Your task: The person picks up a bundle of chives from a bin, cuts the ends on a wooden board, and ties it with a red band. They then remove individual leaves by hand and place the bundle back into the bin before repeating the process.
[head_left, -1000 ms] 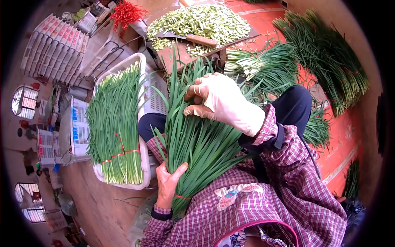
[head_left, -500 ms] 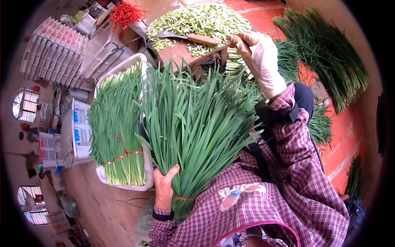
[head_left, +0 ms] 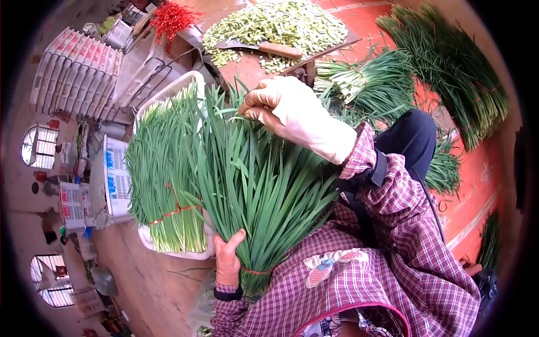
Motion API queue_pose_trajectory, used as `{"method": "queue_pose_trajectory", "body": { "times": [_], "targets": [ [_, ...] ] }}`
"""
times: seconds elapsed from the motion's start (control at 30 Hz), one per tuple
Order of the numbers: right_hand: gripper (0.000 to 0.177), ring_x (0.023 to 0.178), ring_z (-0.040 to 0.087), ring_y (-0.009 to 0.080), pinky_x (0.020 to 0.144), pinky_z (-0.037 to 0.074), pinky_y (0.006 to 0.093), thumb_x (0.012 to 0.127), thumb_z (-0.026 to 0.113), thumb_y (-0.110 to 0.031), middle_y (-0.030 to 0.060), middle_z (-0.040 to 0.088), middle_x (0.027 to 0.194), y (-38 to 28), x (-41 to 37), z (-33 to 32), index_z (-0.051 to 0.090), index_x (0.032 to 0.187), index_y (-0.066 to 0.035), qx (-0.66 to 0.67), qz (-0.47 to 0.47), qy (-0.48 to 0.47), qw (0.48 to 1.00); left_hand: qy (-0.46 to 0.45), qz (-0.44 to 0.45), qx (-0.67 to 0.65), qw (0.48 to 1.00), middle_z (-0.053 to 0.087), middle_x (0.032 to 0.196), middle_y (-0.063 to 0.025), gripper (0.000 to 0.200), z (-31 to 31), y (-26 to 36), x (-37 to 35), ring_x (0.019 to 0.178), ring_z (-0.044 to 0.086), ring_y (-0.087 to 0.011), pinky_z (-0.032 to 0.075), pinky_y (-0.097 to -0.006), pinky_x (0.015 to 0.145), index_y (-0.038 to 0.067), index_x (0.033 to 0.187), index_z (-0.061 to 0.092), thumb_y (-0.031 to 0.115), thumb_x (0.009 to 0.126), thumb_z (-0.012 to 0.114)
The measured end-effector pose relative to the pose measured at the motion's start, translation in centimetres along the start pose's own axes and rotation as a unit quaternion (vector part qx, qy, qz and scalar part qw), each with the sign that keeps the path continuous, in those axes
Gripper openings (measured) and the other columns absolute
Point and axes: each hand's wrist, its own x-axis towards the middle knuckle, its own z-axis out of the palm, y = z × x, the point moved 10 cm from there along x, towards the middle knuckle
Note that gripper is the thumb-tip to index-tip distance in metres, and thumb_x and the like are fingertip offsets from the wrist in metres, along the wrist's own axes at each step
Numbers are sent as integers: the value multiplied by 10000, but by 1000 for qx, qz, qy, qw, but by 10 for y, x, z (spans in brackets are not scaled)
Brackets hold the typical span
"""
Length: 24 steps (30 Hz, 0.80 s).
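A tied bunch of garlic chives (head_left: pixel 269 202) lies across my lap, its leaf tips fanned away from me and a red band near its base. My bare left hand (head_left: pixel 229 259) is wrapped around the lower part of the bunch, thumb on top. Over the leaf tips is my right hand (head_left: pixel 297 115), in a whitish glove, its fingers pinched on a chive leaf (head_left: pixel 231 112). Left of the bunch, a white crate (head_left: pixel 197 84) holds more chives (head_left: pixel 168 168) tied with red bands.
Ahead, a knife (head_left: pixel 281 50) and chopped green-white stalk pieces (head_left: pixel 275 28) lie on a board (head_left: pixel 238 72). Red ties (head_left: pixel 171 19) sit beyond. Chive bundles (head_left: pixel 373 78) rest on the red floor covering (head_left: pixel 471 185). Stacked white crates (head_left: pixel 76 76) stand at left.
My right hand has moved left and toward me, from beside the chopping board to the leaf tips of the held bunch. My left hand keeps its grip.
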Motion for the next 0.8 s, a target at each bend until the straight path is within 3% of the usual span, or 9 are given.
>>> {"method": "queue_pose_trajectory", "body": {
  "times": [0.2, 0.27, 0.33, 0.37, 0.47, 0.53, 0.63, 0.77, 0.8],
  "targets": [
    [149, 830, 622, 281, 758, 447, 416, 757, 666, -190, 73, 652, 795, -25, 13, 6, 769, 863, -179, -92, -56, -23, 994, -27, -12, 1, 1000, 632, 1141, -91, 517, 2, -1, -6, 999, 621, -213, 497, -354, 914, 9, 1291, 510, 20, 789, 631],
    [182, 874, 613, 266, 792, 433, 407, 741, 646, -161, 56, 652, 829, -22, 15, 11, 772, 860, -216, -96, -44, -49, 993, -20, 0, -30, 999, 676, 1065, -66, 349, 4, 3, -8, 921, 634, -172, 486, -321, 875, -10, 1121, 639, 37, 777, 680],
    [197, 925, 574, 261, 829, 441, 411, 758, 731, -202, 35, 590, 871, -22, 13, 23, 720, 955, -203, -104, -65, -121, 985, -25, -11, -15, 1000, 650, 1107, -81, 443, -7, -7, -7, 967, 623, -198, 488, -342, 898, 2, 1213, 570, 31, 780, 659],
    [197, 925, 574, 261, 829, 441, 411, 758, 731, -202, 35, 590, 871, -20, 13, 23, 720, 955, -203, -104, -65, -122, 985, -32, -22, 0, 999, 625, 1150, -95, 540, -10, -13, -7, 1012, 613, -223, 490, -363, 920, 13, 1305, 500, 25, 783, 637],
    [222, 920, 580, 252, 842, 444, 406, 738, 723, -179, 15, 600, 851, -23, 7, 34, 720, 958, -202, -83, -97, -163, 978, -23, -22, -11, 999, 624, 1153, -93, 543, -9, -13, -7, 1014, 613, -221, 487, -361, 924, 20, 1308, 501, 23, 783, 639],
    [188, 848, 622, 255, 769, 432, 390, 667, 623, -118, 29, 654, 797, -31, 6, 25, 726, 798, -204, -68, -136, -107, 983, -24, -20, -12, 999, 625, 1154, -92, 542, -8, -12, -7, 1014, 613, -221, 486, -361, 926, 22, 1308, 502, 23, 783, 640],
    [158, 814, 628, 254, 771, 437, 390, 633, 631, -130, 30, 647, 751, -30, 5, 28, 698, 768, -178, -67, -136, -110, 982, -25, -15, -17, 999, 625, 1153, -90, 542, -8, -12, -7, 1015, 613, -221, 485, -361, 930, 25, 1308, 503, 22, 783, 639],
    [137, 767, 633, 257, 782, 442, 387, 628, 627, -147, 36, 637, 704, -33, 6, 29, 687, 750, -161, -72, -130, -121, 982, -16, -20, -15, 1000, 624, 1145, -88, 544, -12, -14, -7, 1016, 611, -219, 486, -361, 931, 24, 1309, 501, 17, 782, 637],
    [151, 811, 615, 255, 813, 438, 389, 670, 646, -158, 34, 620, 727, -29, 5, 37, 682, 816, -143, -96, -107, -166, 976, -16, -20, -15, 1000, 624, 1145, -88, 544, -12, -13, -6, 1016, 611, -219, 486, -361, 931, 24, 1309, 501, 17, 782, 637]
  ]
}}
